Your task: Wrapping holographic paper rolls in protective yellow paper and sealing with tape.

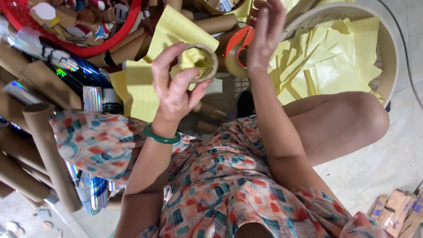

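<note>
A: What is sitting nearest the camera?

B: A person's lap in a patterned orange, teal and white dress (220, 176), with one bare knee (352, 119) pointing right. A green bangle (161, 136) is circling the left wrist.

A: What is the left hand doing?

B: The left hand (176, 88) is rising in the middle of the view, its thumb and fingers curling round a short brown cardboard tube (203, 61). The tube's open end is facing the camera, and crumpled yellow paper (196, 57) is showing inside it. The fingers are gripping the tube's rim, half closed.

A: And the right hand?

B: The right hand (264, 35) is hovering just beyond, its fingers straight and loosely spread, holding nothing. It is lying just in front of an orange roll of tape (235, 50); I cannot tell whether they are touching.

A: What is lying farther off?

B: Lined yellow paper sheets (141, 88), long brown cardboard tubes (48, 150) at left, a round beige basket (387, 44) of yellow scraps at right, and a red basket (110, 39) at the top.
</note>
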